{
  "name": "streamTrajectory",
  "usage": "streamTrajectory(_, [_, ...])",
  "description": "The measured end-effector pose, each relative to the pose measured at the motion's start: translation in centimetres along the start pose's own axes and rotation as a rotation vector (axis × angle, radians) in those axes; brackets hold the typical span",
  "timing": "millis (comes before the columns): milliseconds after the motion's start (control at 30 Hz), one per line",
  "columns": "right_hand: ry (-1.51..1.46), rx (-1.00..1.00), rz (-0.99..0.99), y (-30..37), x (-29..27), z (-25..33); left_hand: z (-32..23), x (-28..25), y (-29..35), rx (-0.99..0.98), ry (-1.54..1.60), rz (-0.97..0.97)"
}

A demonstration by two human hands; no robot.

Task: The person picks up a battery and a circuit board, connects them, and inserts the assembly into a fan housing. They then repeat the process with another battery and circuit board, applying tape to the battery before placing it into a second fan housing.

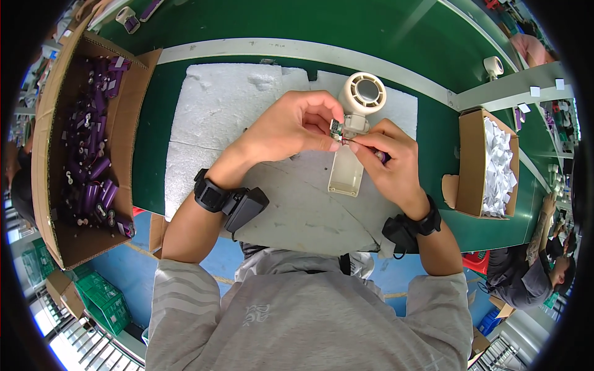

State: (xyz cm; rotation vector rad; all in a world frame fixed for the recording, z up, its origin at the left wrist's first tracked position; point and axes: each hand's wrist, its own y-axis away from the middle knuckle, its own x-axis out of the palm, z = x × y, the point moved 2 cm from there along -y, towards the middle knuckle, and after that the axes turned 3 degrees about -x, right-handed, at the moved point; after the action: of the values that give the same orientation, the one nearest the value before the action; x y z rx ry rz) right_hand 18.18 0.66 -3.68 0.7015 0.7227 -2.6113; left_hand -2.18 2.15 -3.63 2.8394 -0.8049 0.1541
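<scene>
A cream handheld fan (364, 93) lies on a white foam pad (213, 102), its round head pointing away from me. Below the head, its handle shell (345, 176) is open like a shallow tray. My left hand (288, 130) pinches a small green circuit board (336, 129) between thumb and fingers just above the neck. Thin wires (346, 141) run from the board to my right hand (393, 161), whose thumb and index finger are closed on them. A purple cylindrical battery (383, 156) shows partly under my right fingers; the rest of it is hidden.
On the left stands a cardboard box (142, 117) of purple batteries with wires. A smaller carton (470, 164) at right holds white packets (498, 167). A pale rail (278, 48) crosses the green table (272, 18). Another fan (493, 66) rests far right, near a co-worker (526, 272).
</scene>
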Motion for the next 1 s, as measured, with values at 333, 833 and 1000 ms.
streamTrajectory(333, [0.017, -0.074, -0.022, 0.0, -0.1, 0.0, 0.2, 0.7, 0.1, 0.091, -0.158, -0.130])
streamTrajectory(833, [0.123, -0.129, -0.151, -0.5, 0.3, 0.5, 0.3, 1.6, 0.3, 0.242, -0.434, -0.212])
streamTrajectory(1000, [0.156, -0.109, -0.181, -0.3, 0.3, 0.1, 0.2, 1.8, 0.3, 0.234, -0.436, -0.255])
